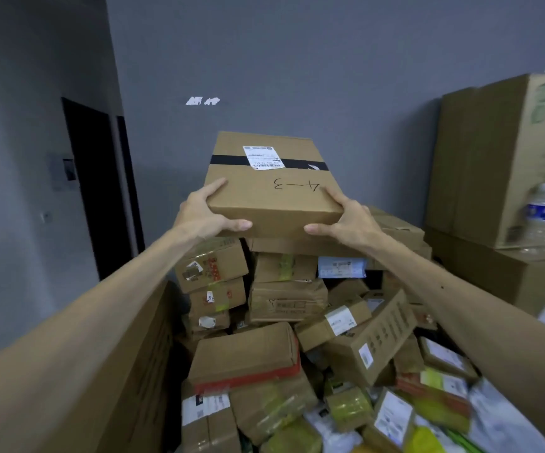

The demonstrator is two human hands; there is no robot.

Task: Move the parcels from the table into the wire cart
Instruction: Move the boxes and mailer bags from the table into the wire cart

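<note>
The left hand's fingers curl over the top near-left edge of a cardboard box, with the thumb pressed flat along its front face. On the other side the right hand's fingers lie over the top near-right corner, thumb likewise along the front. So the left hand and right hand each grip a near corner, and both arms reach forward. The box is held about level, at the top of a heap of parcels. Whether its underside touches the flat carton just beneath cannot be told. Its lid shows a strip of black tape across the middle, a white shipping label over the tape, and "4-3" handwritten upside down near the front edge. The heap below is mostly brown cartons with some plastic mailers, lying at all angles. A tall cardboard panel stands along its left side. To the right are large stacked cartons with a clear water bottle standing upright on the lower one. Behind is a grey wall, with a dark doorway on the left.
</note>
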